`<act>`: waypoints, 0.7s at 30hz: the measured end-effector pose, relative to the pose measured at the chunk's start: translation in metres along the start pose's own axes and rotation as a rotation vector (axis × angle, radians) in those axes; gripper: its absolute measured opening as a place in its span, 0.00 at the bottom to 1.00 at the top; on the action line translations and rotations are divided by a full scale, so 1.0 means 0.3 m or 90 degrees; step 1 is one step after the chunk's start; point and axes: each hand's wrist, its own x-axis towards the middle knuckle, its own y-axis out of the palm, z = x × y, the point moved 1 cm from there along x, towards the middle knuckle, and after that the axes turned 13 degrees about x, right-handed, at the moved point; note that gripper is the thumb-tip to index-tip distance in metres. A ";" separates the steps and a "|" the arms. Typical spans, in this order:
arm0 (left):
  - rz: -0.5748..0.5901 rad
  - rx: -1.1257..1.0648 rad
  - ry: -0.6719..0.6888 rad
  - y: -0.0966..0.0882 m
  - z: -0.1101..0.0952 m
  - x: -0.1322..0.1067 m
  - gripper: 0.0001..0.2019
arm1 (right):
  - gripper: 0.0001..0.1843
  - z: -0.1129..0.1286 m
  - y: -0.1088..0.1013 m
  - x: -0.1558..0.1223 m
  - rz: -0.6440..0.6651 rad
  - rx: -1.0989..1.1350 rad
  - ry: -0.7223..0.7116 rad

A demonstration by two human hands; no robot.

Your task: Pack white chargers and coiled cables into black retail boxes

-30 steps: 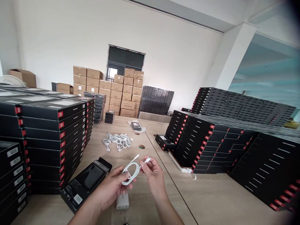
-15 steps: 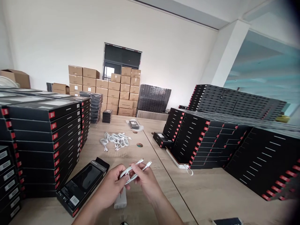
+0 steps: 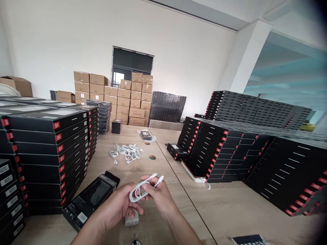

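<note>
Both my hands hold a coiled white cable [image 3: 139,190] just above the wooden table [image 3: 230,211]. My left hand [image 3: 119,207] is closed round the coil's left side. My right hand [image 3: 159,197] pinches the right side, and the cable's two plug ends [image 3: 157,177] stick out past its fingers. A white charger plug [image 3: 132,219] lies on the table right under my hands. An opened black box [image 3: 92,199] lies flat to the left of my left hand.
Tall stacks of black boxes with red tabs [image 3: 46,149] stand at the left, and more stacks [image 3: 245,149] fill the right. A pile of white cables [image 3: 125,152] lies further back on the table. Brown cartons [image 3: 122,98] are stacked by the far wall.
My hands have come closer together and drawn the cable into a tighter coil, both plug ends now side by side. The view has shifted slightly to the right.
</note>
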 end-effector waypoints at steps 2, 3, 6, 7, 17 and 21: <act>0.017 -0.027 -0.036 -0.001 0.013 0.003 0.23 | 0.20 0.001 -0.009 0.006 -0.009 -0.006 -0.013; 0.008 -0.033 -0.041 -0.004 0.019 0.006 0.24 | 0.23 0.003 -0.016 0.011 -0.019 -0.005 -0.027; -0.039 -0.056 -0.017 -0.015 0.025 0.012 0.21 | 0.29 0.023 -0.049 0.025 -0.072 -0.033 -0.093; -0.050 -0.059 -0.007 -0.018 0.023 0.012 0.20 | 0.30 0.033 -0.059 0.028 -0.092 -0.082 -0.138; -0.089 0.011 0.079 0.007 0.016 0.011 0.22 | 0.10 0.092 0.013 -0.017 -0.049 -0.849 -0.564; -0.164 0.015 0.083 -0.008 0.036 0.031 0.24 | 0.13 0.082 0.046 -0.034 -0.042 -0.889 -0.510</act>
